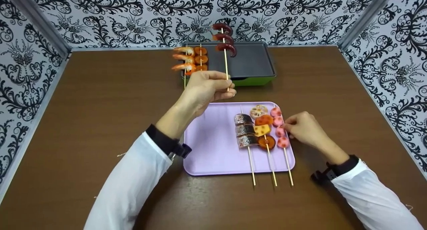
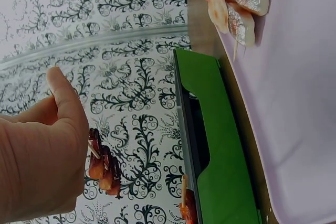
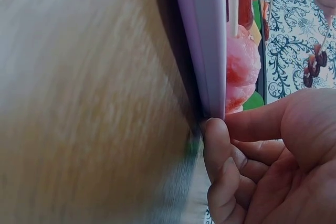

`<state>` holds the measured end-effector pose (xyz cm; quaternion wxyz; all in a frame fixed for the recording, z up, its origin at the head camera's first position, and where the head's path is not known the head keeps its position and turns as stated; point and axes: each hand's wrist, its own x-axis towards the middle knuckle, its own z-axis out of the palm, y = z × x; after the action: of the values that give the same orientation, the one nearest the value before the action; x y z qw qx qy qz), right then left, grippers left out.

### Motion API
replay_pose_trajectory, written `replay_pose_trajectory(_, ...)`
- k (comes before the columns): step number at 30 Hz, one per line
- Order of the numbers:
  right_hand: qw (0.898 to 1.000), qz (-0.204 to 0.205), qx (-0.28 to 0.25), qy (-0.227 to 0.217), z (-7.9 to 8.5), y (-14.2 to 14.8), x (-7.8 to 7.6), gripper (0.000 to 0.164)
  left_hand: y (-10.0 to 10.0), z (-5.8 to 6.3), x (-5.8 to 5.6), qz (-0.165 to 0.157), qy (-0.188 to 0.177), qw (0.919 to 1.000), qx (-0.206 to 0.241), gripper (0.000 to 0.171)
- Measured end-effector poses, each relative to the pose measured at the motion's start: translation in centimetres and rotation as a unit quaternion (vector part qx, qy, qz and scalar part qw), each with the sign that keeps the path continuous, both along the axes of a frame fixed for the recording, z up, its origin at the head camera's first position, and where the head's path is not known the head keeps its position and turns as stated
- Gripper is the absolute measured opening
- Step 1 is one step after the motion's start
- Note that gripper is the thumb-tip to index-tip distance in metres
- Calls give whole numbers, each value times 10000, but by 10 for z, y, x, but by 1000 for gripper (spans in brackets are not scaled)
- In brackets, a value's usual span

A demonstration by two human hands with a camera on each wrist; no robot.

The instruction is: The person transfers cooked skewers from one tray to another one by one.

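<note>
My left hand (image 1: pixel 210 89) grips the lower stick of a skewer (image 1: pixel 226 63) with several dark red, curled pieces that look like octopus tentacles. It holds this skewer upright, in front of the grill plate (image 1: pixel 250 58) with the green base (image 2: pixel 226 145). At the right side of the lilac tray (image 1: pixel 211 140), my right hand (image 1: pixel 307 128) pinches the rim (image 3: pixel 212 51) between thumb and fingers. Nearest to it on the tray lies a skewer of pink round pieces (image 1: pixel 283 142). Beside that are a mixed skewer (image 1: pixel 262 130) with a lotus slice and a skewer of silvery-dark fish pieces (image 1: pixel 246 130).
On the left part of the grill plate lie a shrimp skewer (image 1: pixel 185 59) and a skewer of orange-brown round slices (image 1: pixel 201 59). Patterned white panels (image 1: pixel 133 19) wall the brown table (image 1: pixel 100 99) at the back and sides. Stick ends overhang the tray's near edge.
</note>
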<state>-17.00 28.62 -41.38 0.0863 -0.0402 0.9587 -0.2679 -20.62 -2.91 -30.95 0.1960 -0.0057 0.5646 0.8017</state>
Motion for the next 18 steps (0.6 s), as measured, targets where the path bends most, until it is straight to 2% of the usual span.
replay_pose_trajectory(7,10000,-15,-65,1,-1,0,0,17,-4,-9,26,-65,174,9996,-231,23)
replay_pose_trajectory(18,10000,-66,-12,-13,-1,1,0,17,-7,-28,75,-293,54,9985,-464,24)
